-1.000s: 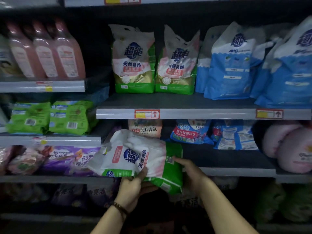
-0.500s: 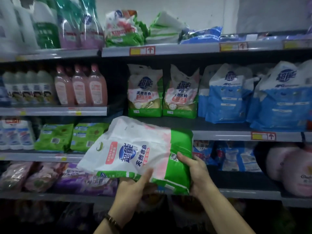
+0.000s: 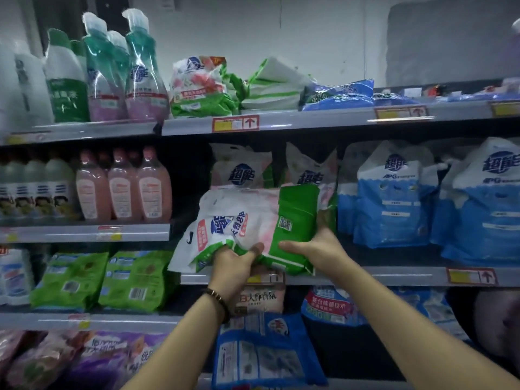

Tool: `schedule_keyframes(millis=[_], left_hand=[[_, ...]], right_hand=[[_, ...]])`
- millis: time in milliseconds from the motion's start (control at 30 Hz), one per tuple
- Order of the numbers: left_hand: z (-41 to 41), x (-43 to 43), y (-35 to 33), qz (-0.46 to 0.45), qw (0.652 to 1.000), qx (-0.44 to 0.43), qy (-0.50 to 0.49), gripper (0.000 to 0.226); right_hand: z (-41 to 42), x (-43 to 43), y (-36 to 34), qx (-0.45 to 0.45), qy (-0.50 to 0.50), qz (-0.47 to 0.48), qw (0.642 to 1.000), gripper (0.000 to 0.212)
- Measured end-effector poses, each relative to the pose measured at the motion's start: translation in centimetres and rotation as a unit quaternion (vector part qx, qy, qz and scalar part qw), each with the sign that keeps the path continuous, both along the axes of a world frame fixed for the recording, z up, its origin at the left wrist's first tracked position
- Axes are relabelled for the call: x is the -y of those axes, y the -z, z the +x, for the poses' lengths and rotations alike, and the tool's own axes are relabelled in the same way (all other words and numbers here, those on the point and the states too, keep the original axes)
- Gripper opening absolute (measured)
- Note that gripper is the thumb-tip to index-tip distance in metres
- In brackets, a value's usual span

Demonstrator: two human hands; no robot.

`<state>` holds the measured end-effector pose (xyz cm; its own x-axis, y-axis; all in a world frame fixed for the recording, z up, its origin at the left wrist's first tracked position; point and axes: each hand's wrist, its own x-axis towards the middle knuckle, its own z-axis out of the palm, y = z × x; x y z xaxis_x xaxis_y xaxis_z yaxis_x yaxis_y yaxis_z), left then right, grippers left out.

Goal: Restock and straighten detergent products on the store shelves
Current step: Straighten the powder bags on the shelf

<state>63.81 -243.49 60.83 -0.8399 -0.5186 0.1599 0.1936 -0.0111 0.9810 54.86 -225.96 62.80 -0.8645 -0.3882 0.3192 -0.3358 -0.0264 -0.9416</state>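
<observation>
The person held a green and white detergent bag (image 3: pixel 253 223) sideways in front of the middle shelf (image 3: pixel 365 275), at the place where two bags of the same kind (image 3: pixel 242 170) stood upright. The left hand (image 3: pixel 233 260) pinched the soft lower edge of the bag, and its grip was closed on loose plastic more than on the filled part. The right hand (image 3: pixel 315 249) supported the green bottom end, with the fingers wrapped around it.

The main risk was probably at the left side: the thin film could slip out of the pinch, and the heavy bag would then hang from the right hand only, or fall on the shelf edge. Pushed in while lying flat, the bag could also press against the two standing bags and tip them backward. The blue bags (image 3: pixel 394 198) stood just beside this place, so a wide turn might push them out of line.
</observation>
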Motion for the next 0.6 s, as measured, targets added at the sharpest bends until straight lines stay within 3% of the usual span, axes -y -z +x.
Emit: schedule_keyframes(millis=[67, 100, 167, 233, 367, 400, 467, 500, 533, 600], left_hand=[[-2.3, 1.0, -0.9, -0.084, 0.996, 0.034, -0.019, 0.051], [-3.5, 1.7, -1.3, -0.176, 0.981, 0.077, -0.038, 0.058], [-5.4, 3.5, -1.5, -0.413, 0.889, 0.19, -0.043, 0.057], [-6.2, 4.9, -0.6, -0.55, 0.805, 0.219, -0.028, 0.043], [-6.0, 5.1, 1.1, -0.618, 0.777, 0.054, -0.111, 0.026], [-5.9, 4.7, 1.2, -0.655, 0.743, 0.029, -0.136, 0.027], [-6.4, 4.0, 1.9, -0.725, 0.671, 0.043, -0.15, 0.051], [-6.9, 4.0, 2.5, -0.742, 0.654, 0.062, -0.136, 0.055], [-7.3, 4.1, 3.1, -0.745, 0.653, 0.078, -0.113, 0.057], [-8.4, 4.9, 4.3, -0.712, 0.691, 0.114, -0.052, 0.061]], right_hand=[[-2.7, 1.1, -0.5, -0.027, 0.023, 0.013, 0.999, 0.089], [-4.1, 1.7, -0.4, -0.044, 0.033, 0.04, 0.998, 0.093], [-6.7, 2.5, 0.4, -0.08, 0.045, 0.121, 0.988, 0.071], [-8.5, 3.3, 2.1, -0.125, 0.073, 0.213, 0.966, 0.055], [-9.6, 4.0, 3.6, -0.142, 0.121, 0.242, 0.952, 0.062], [-9.8, 3.9, 3.8, -0.14, 0.123, 0.245, 0.952, 0.063], [-10.3, 3.7, 4.4, -0.138, 0.122, 0.254, 0.95, 0.066], [-10.6, 3.6, 4.7, -0.135, 0.122, 0.256, 0.949, 0.067], [-10.7, 3.5, 5.0, -0.135, 0.123, 0.258, 0.949, 0.067], [-10.7, 3.6, 5.2, -0.141, 0.13, 0.265, 0.945, 0.066]])
